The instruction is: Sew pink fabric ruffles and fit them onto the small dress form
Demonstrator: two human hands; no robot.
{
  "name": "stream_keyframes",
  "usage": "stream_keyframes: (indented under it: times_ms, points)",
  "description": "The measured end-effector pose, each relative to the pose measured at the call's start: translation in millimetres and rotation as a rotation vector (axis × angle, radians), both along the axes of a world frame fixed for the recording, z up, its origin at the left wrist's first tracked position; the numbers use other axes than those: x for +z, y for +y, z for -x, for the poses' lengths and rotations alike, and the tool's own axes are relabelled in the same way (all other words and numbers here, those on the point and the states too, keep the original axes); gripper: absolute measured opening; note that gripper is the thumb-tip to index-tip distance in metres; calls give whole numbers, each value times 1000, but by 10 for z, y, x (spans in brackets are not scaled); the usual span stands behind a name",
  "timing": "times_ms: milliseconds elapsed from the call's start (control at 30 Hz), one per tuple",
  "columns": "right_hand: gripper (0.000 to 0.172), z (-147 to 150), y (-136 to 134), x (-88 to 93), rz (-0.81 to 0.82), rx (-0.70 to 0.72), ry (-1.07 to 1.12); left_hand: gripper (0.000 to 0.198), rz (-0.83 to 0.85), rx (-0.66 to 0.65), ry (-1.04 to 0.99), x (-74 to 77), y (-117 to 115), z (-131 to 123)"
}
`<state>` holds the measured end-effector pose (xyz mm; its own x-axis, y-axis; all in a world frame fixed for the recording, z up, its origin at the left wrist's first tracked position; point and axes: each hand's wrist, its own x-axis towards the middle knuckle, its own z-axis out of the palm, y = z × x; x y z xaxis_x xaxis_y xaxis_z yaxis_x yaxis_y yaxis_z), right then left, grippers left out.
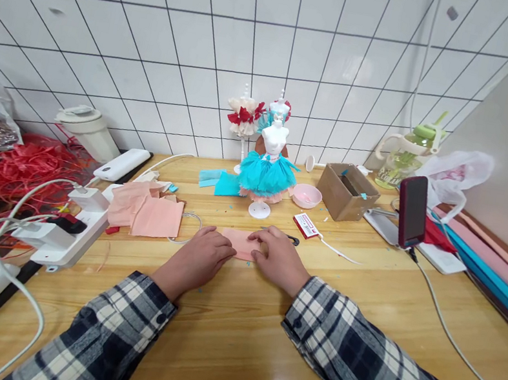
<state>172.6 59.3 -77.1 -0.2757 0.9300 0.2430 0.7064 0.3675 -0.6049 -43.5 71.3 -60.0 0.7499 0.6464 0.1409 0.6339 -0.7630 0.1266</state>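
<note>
A small strip of pink crepe paper (239, 240) lies on the wooden table between my hands. My left hand (202, 258) grips its left end, fingers bent and pressed together. At the right end my right hand (280, 257) has its thumb and fingers closed on the paper. Just behind my right hand, partly hidden, lies a pair of scissors with a black handle (293, 241). Beyond the paper stands a small white dress form (275, 138) wearing a turquoise skirt (266, 174) with pink layers below. More pink paper sheets (158, 218) lie to the left.
Two decorated dress forms stand behind, one with a cream and red top (243, 116). Turquoise paper (228, 184), a pink bowl (306, 196), a cardboard box (348, 192) and a phone (412, 211) on a stand surround the work. A power strip (72, 243) with cables lies left.
</note>
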Motion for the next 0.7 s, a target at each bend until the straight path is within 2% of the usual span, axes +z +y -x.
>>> stream_keyframes:
  times_ms: [100,233,400,700]
  points:
    - [12,-27,-1,31,-69,75,-18,25,20,16,-48,-21,10,23]
    - [27,-38,-4,25,-73,185,-126,25,54,57,-130,-62,37,50]
    - [13,-42,17,-29,-77,182,-167,25,114,96,-209,-111,59,75]
    - [18,-27,-15,-2,-25,147,-105,19,131,149,-200,-138,64,93]
